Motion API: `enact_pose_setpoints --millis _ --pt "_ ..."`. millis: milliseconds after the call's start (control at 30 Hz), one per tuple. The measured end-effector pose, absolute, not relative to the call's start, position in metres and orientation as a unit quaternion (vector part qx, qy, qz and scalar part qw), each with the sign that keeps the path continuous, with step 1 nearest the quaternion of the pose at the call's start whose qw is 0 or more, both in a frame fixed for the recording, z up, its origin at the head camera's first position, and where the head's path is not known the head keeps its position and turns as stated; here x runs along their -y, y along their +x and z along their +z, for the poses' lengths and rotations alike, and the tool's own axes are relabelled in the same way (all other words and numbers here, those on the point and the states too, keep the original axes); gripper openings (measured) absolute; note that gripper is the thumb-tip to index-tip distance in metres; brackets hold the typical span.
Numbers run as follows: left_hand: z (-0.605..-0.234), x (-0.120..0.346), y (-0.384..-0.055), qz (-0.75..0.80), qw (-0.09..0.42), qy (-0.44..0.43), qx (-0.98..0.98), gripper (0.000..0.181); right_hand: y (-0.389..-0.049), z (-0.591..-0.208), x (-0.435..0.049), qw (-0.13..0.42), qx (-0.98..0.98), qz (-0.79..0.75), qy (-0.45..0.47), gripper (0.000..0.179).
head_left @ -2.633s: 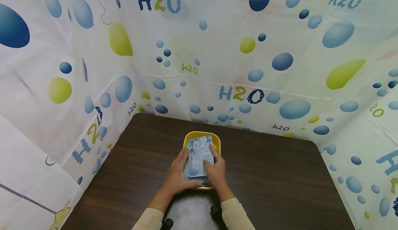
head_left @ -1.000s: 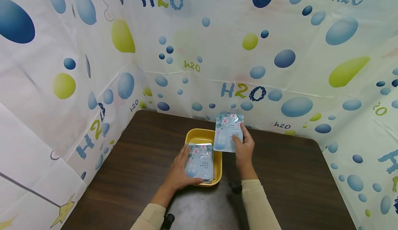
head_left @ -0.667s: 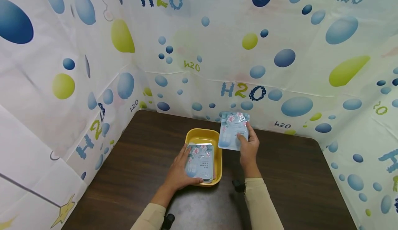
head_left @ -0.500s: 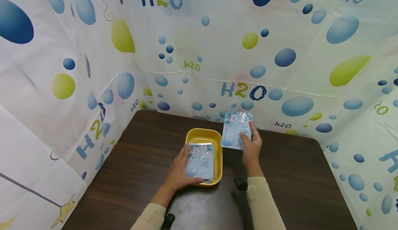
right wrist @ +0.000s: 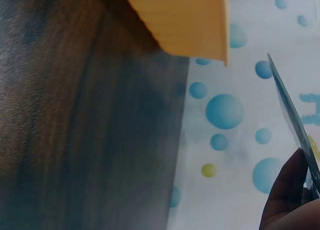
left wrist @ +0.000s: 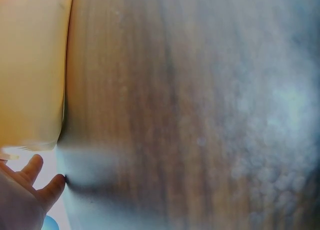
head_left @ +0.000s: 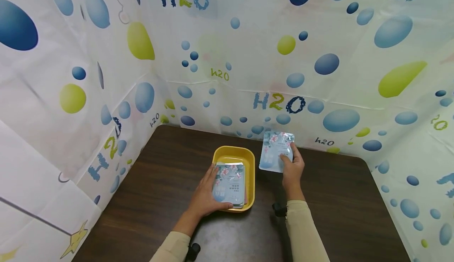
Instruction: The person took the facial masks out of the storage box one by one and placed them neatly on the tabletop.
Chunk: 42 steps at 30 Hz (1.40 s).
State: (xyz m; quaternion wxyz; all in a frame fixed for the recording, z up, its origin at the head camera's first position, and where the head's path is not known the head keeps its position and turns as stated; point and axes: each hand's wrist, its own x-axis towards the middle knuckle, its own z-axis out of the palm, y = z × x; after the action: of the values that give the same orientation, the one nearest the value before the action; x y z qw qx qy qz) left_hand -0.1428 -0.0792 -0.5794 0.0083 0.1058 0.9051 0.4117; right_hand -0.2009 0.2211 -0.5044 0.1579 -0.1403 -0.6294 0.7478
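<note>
My right hand (head_left: 292, 171) pinches a pale blue foil sachet (head_left: 273, 160) with a pink flower print, thumb on its printed face. In the head view it is raised right of a yellow tray (head_left: 251, 179), apart from it. The right wrist view shows the held sachet (right wrist: 295, 120) nearly edge-on. A stack of matching sachets (head_left: 228, 181) lies inside the tray. My left hand (head_left: 203, 197) rests on the tray's near left corner, fingers extended along its left side and thumb across its front edge. Some sachets under the top one are mostly hidden.
The tray stands on a dark brown wooden table (head_left: 149, 199). A white sheet (head_left: 248, 49) with blue and green dots and "H2O" lettering hangs behind the table and along its sides. A pale, shiny patch of table lies in front of the tray.
My right hand has lifted the sachet off the stack and carried it rightward out over the table, lowering it slightly in the last half second. My left hand stays at the tray.
</note>
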Motion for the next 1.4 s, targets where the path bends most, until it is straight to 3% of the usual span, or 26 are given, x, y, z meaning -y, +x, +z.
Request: enact_pose_setpoints --millis 500,767,1000,1167,1400 --pt "-0.580 0.079 -0.144 0.413 0.015 0.104 -0.904 0.139 -0.204 -0.544 -0.232 0.119 0.698 0.685 -0.172 0.073" --pt "-0.581 0.079 -0.144 0.418 0.015 0.105 -0.902 0.140 -0.203 -0.574 -0.239 0.063 0.756 0.623 -0.190 0.075" --pt "-0.581 0.079 -0.144 0.423 0.013 0.103 -0.900 0.140 -0.203 -0.584 -0.242 0.035 0.850 0.497 -0.171 0.077" --pt "-0.581 0.080 -0.145 0.423 0.016 0.102 -0.900 0.142 -0.201 -0.587 -0.247 -0.018 0.903 0.404 -0.143 0.074" --pt "-0.584 0.078 -0.143 0.419 0.017 0.098 -0.902 0.140 -0.198 -0.596 -0.252 -0.059 0.922 0.367 -0.109 0.070"
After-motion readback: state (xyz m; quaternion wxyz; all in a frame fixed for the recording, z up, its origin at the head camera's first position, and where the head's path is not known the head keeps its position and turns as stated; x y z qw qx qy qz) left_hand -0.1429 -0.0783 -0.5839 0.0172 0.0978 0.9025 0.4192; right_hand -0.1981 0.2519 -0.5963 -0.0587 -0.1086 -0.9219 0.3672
